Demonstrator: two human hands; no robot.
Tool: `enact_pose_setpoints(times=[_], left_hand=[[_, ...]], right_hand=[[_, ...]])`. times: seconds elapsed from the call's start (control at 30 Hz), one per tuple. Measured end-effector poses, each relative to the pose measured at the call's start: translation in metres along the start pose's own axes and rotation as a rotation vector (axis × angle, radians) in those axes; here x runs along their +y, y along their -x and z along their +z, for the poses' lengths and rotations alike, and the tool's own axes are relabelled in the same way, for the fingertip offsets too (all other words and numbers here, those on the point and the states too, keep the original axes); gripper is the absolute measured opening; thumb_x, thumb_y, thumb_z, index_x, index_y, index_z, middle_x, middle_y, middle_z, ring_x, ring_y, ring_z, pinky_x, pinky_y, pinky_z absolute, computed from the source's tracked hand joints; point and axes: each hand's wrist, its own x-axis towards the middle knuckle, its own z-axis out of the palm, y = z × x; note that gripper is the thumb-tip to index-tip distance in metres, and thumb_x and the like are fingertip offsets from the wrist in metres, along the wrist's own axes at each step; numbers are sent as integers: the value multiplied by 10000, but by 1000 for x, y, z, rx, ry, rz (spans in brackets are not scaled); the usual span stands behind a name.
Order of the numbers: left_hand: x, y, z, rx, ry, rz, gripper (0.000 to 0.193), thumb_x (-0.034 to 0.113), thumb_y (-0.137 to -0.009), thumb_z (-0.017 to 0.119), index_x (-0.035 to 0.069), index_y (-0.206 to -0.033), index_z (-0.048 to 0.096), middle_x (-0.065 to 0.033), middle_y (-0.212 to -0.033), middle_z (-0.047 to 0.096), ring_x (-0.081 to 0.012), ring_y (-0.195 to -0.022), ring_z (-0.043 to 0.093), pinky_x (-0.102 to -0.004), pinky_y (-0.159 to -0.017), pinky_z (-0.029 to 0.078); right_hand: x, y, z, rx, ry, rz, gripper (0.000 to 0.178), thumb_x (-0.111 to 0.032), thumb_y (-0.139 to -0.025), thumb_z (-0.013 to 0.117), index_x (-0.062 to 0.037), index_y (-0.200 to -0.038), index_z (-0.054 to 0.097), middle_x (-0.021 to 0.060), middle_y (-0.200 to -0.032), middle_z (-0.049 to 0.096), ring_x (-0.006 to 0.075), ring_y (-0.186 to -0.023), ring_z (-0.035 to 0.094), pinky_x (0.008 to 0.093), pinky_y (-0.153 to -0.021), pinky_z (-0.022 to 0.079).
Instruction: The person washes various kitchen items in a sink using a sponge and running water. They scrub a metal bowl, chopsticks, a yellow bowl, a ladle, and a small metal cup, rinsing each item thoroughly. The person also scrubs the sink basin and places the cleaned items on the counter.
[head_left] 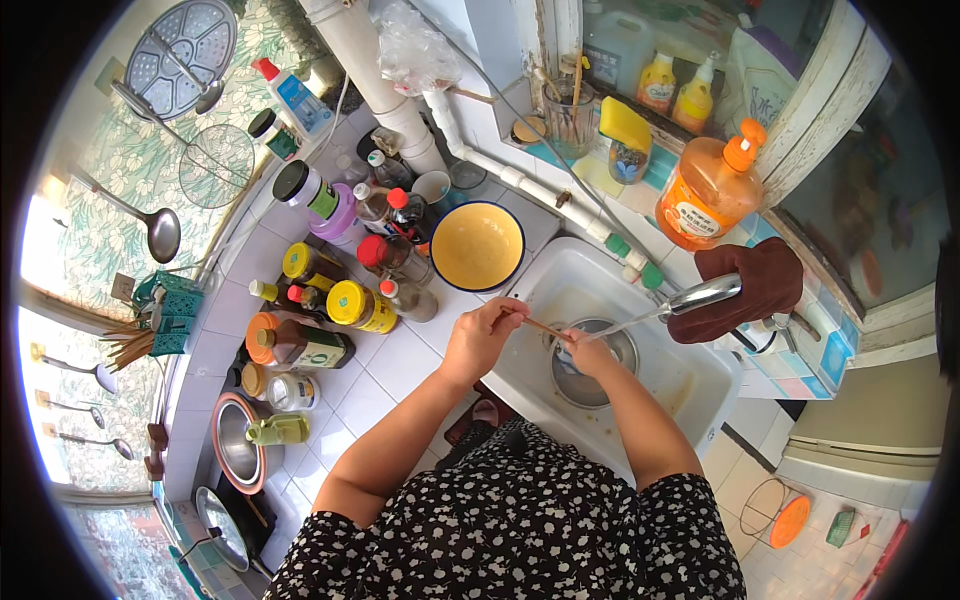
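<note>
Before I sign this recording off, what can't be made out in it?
Head view:
Thin brown stick: one end hidden inside the right hand.
Round silver metal basin: partly behind the same hand.
Shiny metal tap: rear part covered by the dark-brown cloth.

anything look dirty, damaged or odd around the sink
Yes, two things: yellowish-brown marks stand out against the white sink on its right side, and the window frame beside the orange pump bottle looks worn, its white paint patchy.

Metal bowl (574, 384) partly hidden behind right grip (590, 352).
</note>
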Motion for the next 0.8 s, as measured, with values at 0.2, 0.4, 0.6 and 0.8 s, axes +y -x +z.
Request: enact_pose_setpoints(times=[0.2,0.4,0.6,0.8], left_hand=[[-16,-15,29,-63,364,-246,146,105,-895,553,-18,-972,565,-63,-848,661,-99,-772,619,-229,-705,508],[-14,-35,75,-93,509,-224,158,131,-888,556,-20,-935,568,-61,-788,645,-90,-704,604,-226,-643,507],[1,-36,116,-169,367,-181,165,134,-897,537,-7,-982,534,-76,-799,641,-95,-665,581,-231,-599,488],[-2,-19,143,-360,714,-418,257,249,-928,504,32,-1064,521,-42,-888,620,-52,-544,431,-200,-515,404]], right_hand=[[33,40,-20,-217,-380,23,271,-268,-938,464,-34,-1027,568,74,-810,631,167,-760,593,305,-712,466],[24,77,-39,-298,-758,92,345,-306,-971,404,7,-1008,545,65,-778,606,137,-697,581,269,-709,476],[18,104,-65,-221,-844,141,349,-334,-970,404,-19,-1017,546,43,-700,573,115,-623,541,265,-649,464],[36,123,-63,-284,-941,232,358,-373,-976,365,-61,-874,511,-17,-577,412,83,-498,376,267,-611,433]])
